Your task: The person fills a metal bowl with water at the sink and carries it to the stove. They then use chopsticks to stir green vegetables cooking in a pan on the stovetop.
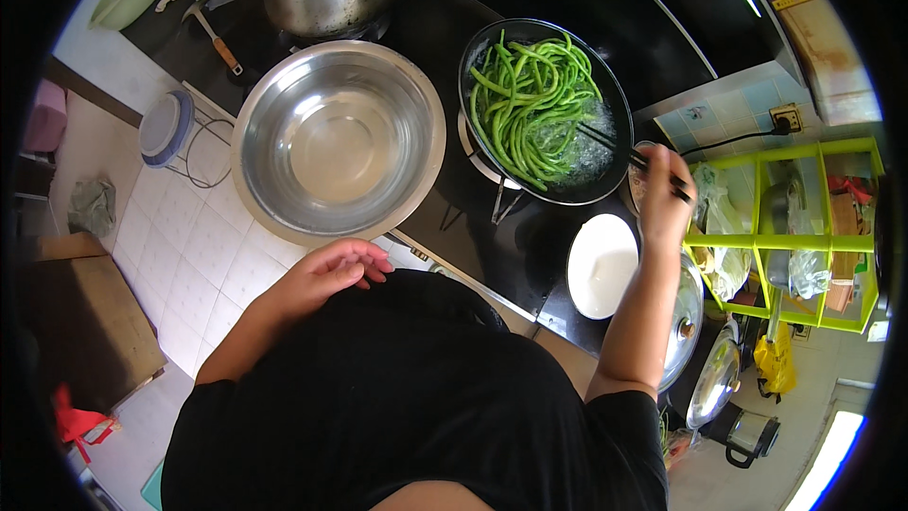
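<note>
Long green beans (530, 104) lie heaped in a dark wok (619, 114) on the stove, with bubbling liquid at the wok's right side. My right hand (667, 197) is closed round a pair of dark chopsticks (615, 144), whose tips reach into the bubbles beside the beans. My left hand (342, 270) hangs in front of my body, holding nothing, its fingers loosely bent and apart. Just beyond it stands a wide steel basin (430, 132) with what looks like clear water in it. A white oval bowl (602, 265) sits on the counter below the wok.
A steel pot (326, 9) with brown contents stands at the back left, near a wooden-handled tool (225, 49). Glass lids (683, 326) lean at the right, beneath a lime-green rack (813, 243) of bagged goods. A cardboard box (90, 322) is on the floor at left.
</note>
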Available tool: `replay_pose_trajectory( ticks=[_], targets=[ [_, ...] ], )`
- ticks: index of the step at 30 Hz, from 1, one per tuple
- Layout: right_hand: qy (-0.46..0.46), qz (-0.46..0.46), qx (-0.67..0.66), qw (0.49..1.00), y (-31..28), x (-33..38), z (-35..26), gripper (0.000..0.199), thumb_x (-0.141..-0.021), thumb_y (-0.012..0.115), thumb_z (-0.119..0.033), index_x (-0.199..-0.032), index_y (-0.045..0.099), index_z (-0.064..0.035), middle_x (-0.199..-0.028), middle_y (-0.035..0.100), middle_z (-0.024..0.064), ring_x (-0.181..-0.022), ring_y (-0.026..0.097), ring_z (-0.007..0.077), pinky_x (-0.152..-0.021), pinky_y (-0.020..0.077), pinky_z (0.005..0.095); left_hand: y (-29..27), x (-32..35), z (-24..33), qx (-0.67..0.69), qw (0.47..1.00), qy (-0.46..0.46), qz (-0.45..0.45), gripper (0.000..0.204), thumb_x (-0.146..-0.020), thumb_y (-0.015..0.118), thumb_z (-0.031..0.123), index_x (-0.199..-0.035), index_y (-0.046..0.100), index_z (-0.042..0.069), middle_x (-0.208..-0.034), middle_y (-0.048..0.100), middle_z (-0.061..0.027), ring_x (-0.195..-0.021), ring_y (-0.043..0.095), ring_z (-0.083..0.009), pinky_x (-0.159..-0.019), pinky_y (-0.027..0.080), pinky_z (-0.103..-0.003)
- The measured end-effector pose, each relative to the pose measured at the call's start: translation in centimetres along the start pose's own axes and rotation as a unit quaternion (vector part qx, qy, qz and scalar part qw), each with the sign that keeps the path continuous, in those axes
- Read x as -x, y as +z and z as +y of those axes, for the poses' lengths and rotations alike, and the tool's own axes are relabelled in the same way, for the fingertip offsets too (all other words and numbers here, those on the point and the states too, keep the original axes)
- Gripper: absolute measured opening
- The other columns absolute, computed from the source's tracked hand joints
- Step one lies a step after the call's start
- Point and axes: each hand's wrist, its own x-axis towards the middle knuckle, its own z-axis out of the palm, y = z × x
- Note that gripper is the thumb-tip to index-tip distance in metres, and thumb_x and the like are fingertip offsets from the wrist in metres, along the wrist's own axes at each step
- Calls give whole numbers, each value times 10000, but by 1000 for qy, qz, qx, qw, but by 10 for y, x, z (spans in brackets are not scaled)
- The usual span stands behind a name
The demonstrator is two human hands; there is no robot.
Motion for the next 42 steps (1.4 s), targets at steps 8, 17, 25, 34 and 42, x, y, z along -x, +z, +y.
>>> replay_pose_trajectory(
  ticks=[8,17,25,34,42],
  targets=[
    [-241,-205,-46,947,5,37,-69,68,-817,592,-38,-850,640,-4,-720,584,94,-633,529,194,-581,424,291,0,-8,-2,-9,1000,-1,-16,323,-934,459,218,-1203,485,42,-1142,541,-85,-1033,535,-179,-862,422,-310],
    [-404,-194,228,865,103,24,-44,87,-690,647,-63,-766,620,-95,-674,527,79,-638,560,267,-558,446,370,-1,-15,-2,-1,1000,-12,-26,323,-924,464,199,-1199,485,32,-1141,547,-88,-1028,538,-181,-870,417,-314],
    [-341,-190,356,849,69,15,-74,47,-696,609,-49,-717,591,-86,-680,546,94,-648,578,288,-569,452,388,-2,-8,-4,21,1000,-19,5,302,-933,439,180,-1184,493,23,-1138,550,-86,-1024,539,-181,-870,413,-312],
    [-228,-158,179,944,-3,4,-59,62,-796,604,-63,-829,636,-22,-715,580,110,-572,554,256,-518,412,310,-4,-13,-2,14,1000,-18,-9,318,-927,452,208,-1186,497,28,-1134,554,-82,-1024,542,-183,-865,414,-309],
    [-178,-154,135,963,-38,15,-58,99,-807,566,1,-875,636,14,-718,576,116,-562,514,190,-541,403,260,-3,-21,3,-4,1000,-25,-14,315,-925,452,206,-1183,500,31,-1131,557,-88,-1019,547,-187,-862,420,-314]
  ],
)
